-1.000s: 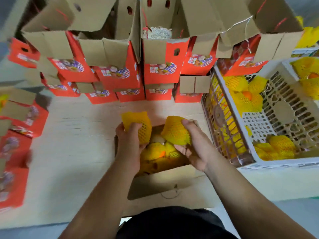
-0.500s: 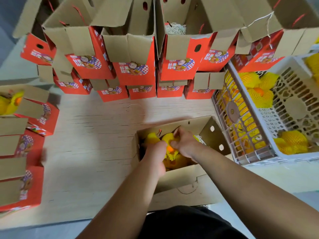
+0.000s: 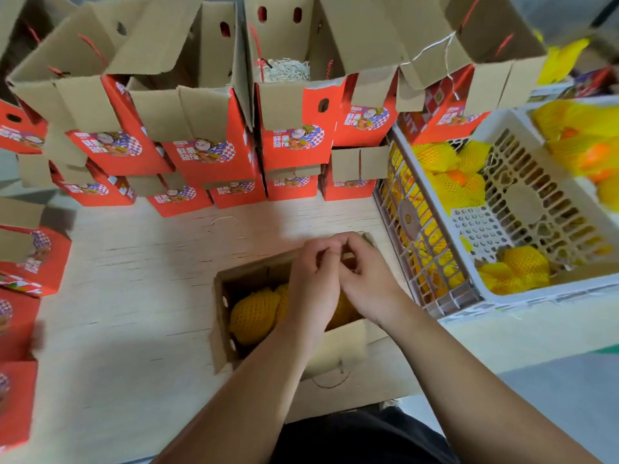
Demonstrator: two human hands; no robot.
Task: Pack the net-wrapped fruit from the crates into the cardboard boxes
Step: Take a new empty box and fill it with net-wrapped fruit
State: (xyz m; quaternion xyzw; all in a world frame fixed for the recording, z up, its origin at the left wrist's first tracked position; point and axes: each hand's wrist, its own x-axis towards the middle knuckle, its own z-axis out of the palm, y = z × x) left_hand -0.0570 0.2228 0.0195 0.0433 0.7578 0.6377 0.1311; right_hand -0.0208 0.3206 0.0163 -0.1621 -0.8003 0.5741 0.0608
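Open brown cardboard box (image 3: 223,333) on pale wooden desk (image 3: 134,313) holds yellow net-wrapped fruit (image 3: 253,313) | left hand (image 3: 313,286), right hand (image 3: 366,279): fingers curled together above it, grip contents unclear | white plastic crate (image 3: 495,135) still holds fruit; packing seems partway.

We see even, fairly bright indoor light, no hard glare. Soft shadows fall on the pale table (image 3: 134,296) beneath the stacked red boxes (image 3: 207,155) and left of the open cardboard box (image 3: 231,329). We note strong wide-angle bending: boxes far from that open box lean outward. Motion blur smears the far-right netted fruit (image 3: 582,142) and the left-edge boxes (image 3: 20,313); both hands above the open box look slightly soft.
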